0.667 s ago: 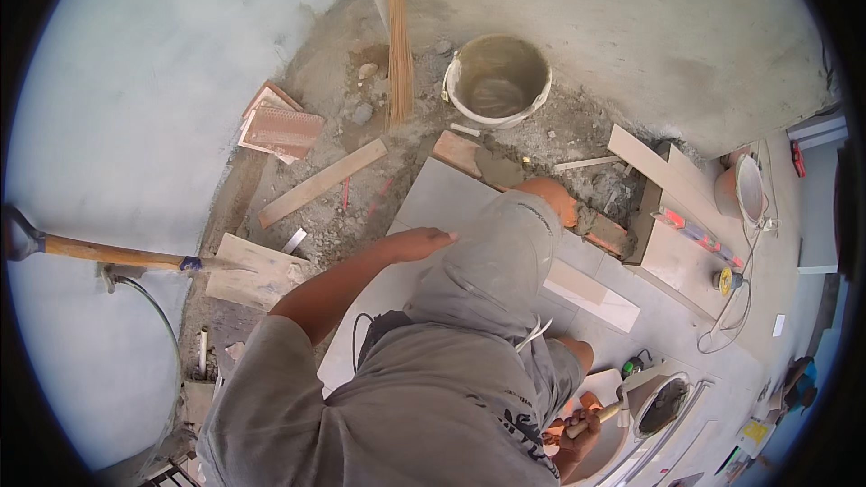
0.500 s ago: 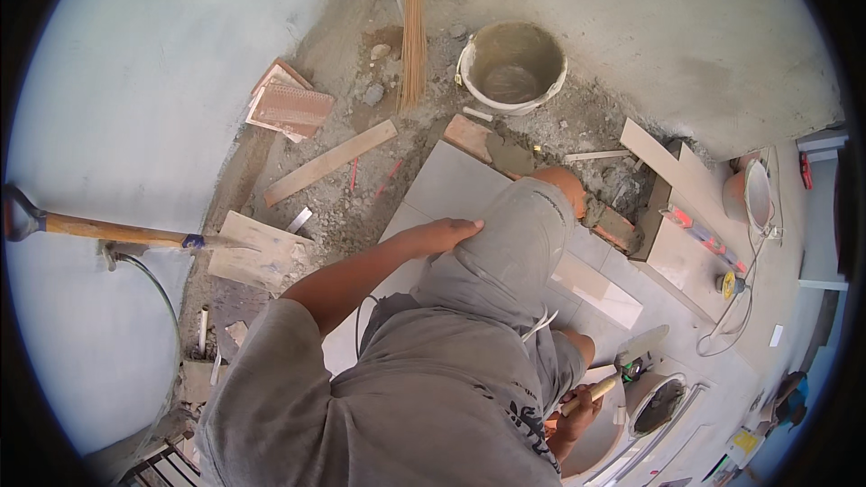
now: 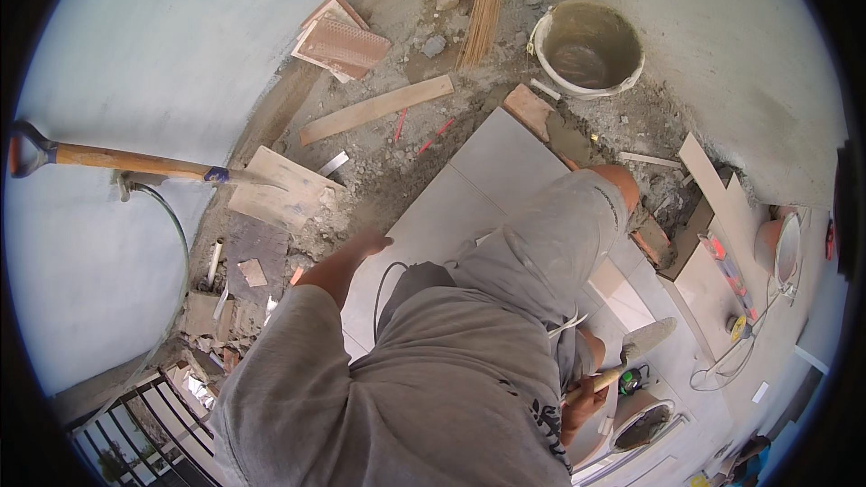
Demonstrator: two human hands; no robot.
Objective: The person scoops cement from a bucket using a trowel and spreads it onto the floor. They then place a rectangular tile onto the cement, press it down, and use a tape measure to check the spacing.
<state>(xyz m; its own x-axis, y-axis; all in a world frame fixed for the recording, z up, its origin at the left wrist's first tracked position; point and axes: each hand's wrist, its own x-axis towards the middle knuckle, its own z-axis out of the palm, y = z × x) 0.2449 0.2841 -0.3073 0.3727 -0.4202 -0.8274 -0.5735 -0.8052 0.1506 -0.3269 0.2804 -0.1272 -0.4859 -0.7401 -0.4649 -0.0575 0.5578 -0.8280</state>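
Note:
A trowel is gripped in my right hand [image 3: 585,408] at the lower right, fingers closed round its wooden handle. Its mortar-smeared blade [image 3: 648,339] points up and to the right, over a bucket of mortar [image 3: 642,426]. My left hand [image 3: 366,242] is off my knee, above the left edge of the pale grey floor tiles [image 3: 433,221]. Its fingers are smeared by motion, and I make out nothing held in it. My bent knee [image 3: 619,182] stands over the tiles, beside wet mortar [image 3: 568,133] and a brick piece [image 3: 529,112].
A shovel [image 3: 135,160] leans at the left, its blade on rubble. A wooden board [image 3: 377,110], stacked tiles [image 3: 343,45], a twig broom [image 3: 483,9] and a large bucket [image 3: 541,45] lie beyond. On the right are a red level [image 3: 729,276] and a cable [image 3: 713,379].
My left hand has left my knee and moved left and down toward the tile edge. The trowel in my right hand has risen a little. The whole view has shifted and turned.

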